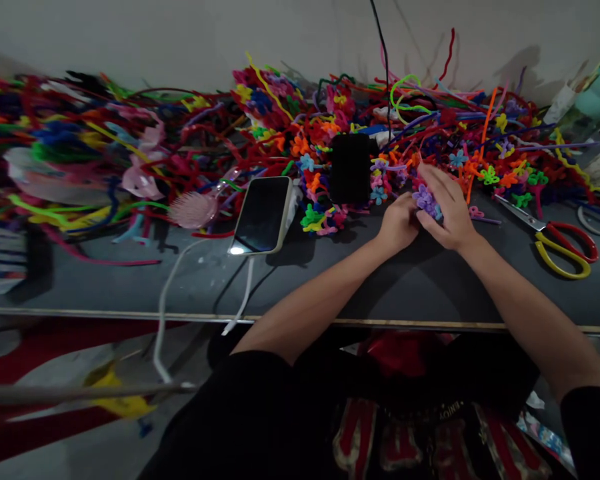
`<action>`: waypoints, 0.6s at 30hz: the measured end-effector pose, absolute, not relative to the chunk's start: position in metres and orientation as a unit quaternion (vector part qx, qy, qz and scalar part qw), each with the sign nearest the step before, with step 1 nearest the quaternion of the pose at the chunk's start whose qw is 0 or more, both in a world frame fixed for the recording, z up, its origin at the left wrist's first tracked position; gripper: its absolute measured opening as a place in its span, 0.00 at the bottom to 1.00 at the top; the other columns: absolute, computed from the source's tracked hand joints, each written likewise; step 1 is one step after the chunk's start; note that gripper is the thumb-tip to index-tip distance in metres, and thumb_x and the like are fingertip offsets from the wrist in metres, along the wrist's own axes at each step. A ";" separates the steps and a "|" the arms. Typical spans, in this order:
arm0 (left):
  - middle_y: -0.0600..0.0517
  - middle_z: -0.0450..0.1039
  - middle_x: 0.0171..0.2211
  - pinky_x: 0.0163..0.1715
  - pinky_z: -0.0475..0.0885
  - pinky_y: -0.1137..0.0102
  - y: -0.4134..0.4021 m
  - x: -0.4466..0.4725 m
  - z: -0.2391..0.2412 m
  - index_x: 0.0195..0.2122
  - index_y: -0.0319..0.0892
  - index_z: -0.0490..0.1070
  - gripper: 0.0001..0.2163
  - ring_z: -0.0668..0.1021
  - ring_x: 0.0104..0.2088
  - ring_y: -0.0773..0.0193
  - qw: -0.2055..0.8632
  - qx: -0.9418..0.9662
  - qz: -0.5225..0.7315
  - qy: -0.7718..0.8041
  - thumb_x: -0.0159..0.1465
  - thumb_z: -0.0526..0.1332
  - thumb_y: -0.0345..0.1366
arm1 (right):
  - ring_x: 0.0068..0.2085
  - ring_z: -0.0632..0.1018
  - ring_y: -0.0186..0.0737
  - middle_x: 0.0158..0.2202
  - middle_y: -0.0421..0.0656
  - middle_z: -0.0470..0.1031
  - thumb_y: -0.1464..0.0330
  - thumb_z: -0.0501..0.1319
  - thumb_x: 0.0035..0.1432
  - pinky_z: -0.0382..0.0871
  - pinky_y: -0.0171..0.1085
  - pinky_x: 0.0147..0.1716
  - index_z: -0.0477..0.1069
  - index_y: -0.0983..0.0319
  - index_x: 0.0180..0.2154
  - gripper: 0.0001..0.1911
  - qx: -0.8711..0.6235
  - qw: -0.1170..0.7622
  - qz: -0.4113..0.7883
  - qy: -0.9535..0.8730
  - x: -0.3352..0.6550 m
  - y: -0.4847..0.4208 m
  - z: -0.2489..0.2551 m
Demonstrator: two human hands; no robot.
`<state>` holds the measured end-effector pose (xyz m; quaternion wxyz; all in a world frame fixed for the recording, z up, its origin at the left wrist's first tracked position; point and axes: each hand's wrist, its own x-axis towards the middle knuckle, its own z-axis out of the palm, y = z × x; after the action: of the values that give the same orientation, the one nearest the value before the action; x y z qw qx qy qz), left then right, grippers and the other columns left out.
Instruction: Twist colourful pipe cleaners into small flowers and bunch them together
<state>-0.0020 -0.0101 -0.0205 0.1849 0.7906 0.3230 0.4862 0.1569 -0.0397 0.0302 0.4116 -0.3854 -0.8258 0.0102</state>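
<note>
A small bunch of purple pipe-cleaner flowers [425, 199], with a bit of light blue at its lower edge, is held between my two hands above the table. My left hand [399, 221] is closed at the bunch's left side, its fingertips partly hidden behind the flowers. Cupped over the right side is my right hand [449, 208], thumb below and longer fingers stretched up along the flowers. The stems are hidden by my hands. Behind them lie loose pipe-cleaner flowers in orange [473, 167], light blue and green.
Scissors with red and yellow handles [563, 250] lie open to the right. A lit phone [263, 215] leans at the left, near a white cable [163, 300] and a pink hairbrush [194, 209]. A black device [351, 169] stands before heaped pipe cleaners [200, 133] along the wall.
</note>
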 end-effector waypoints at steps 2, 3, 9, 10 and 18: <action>0.47 0.74 0.33 0.39 0.75 0.64 -0.013 0.002 -0.021 0.31 0.40 0.71 0.05 0.77 0.38 0.58 0.176 0.816 0.457 0.307 0.56 0.59 0.24 | 0.58 0.73 0.51 0.56 0.49 0.73 0.53 0.48 0.68 0.67 0.53 0.58 0.66 0.57 0.61 0.26 -0.381 0.412 0.005 -0.827 0.156 -0.041 0.027; 0.47 0.74 0.34 0.40 0.75 0.64 -0.015 0.004 -0.020 0.32 0.40 0.71 0.06 0.78 0.40 0.58 0.180 0.822 0.445 0.306 0.57 0.58 0.24 | 0.56 0.75 0.51 0.53 0.49 0.75 0.54 0.48 0.68 0.68 0.53 0.57 0.67 0.57 0.60 0.26 -0.380 0.423 0.005 -0.822 0.156 -0.041 0.025; 0.48 0.74 0.32 0.39 0.75 0.66 -0.011 0.004 -0.025 0.33 0.41 0.71 0.05 0.78 0.37 0.61 0.252 0.770 0.492 0.317 0.65 0.57 0.30 | 0.55 0.75 0.53 0.58 0.52 0.68 0.43 0.42 0.65 0.71 0.54 0.52 0.54 0.56 0.67 0.37 -0.408 0.529 0.053 -0.742 0.155 -0.038 0.020; 0.48 0.74 0.33 0.41 0.75 0.66 -0.008 0.004 -0.028 0.36 0.41 0.71 0.05 0.78 0.37 0.60 0.262 0.744 0.525 0.321 0.66 0.57 0.33 | 0.53 0.75 0.51 0.57 0.52 0.68 0.44 0.41 0.66 0.72 0.53 0.50 0.54 0.55 0.67 0.36 -0.423 0.542 0.077 -0.722 0.154 -0.037 0.020; 0.48 0.75 0.44 0.59 0.67 0.58 -0.006 -0.003 -0.026 0.44 0.47 0.73 0.15 0.75 0.54 0.57 0.192 0.677 0.631 0.327 0.68 0.55 0.51 | 0.26 0.74 0.37 0.26 0.40 0.73 0.39 0.51 0.60 0.74 0.40 0.30 0.76 0.58 0.43 0.32 -0.421 0.477 0.345 -0.690 0.146 -0.031 0.006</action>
<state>-0.0026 -0.0060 -0.0255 0.1925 0.6767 0.3274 0.6307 0.1464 -0.0307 0.0057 0.4773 -0.4211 -0.6900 0.3446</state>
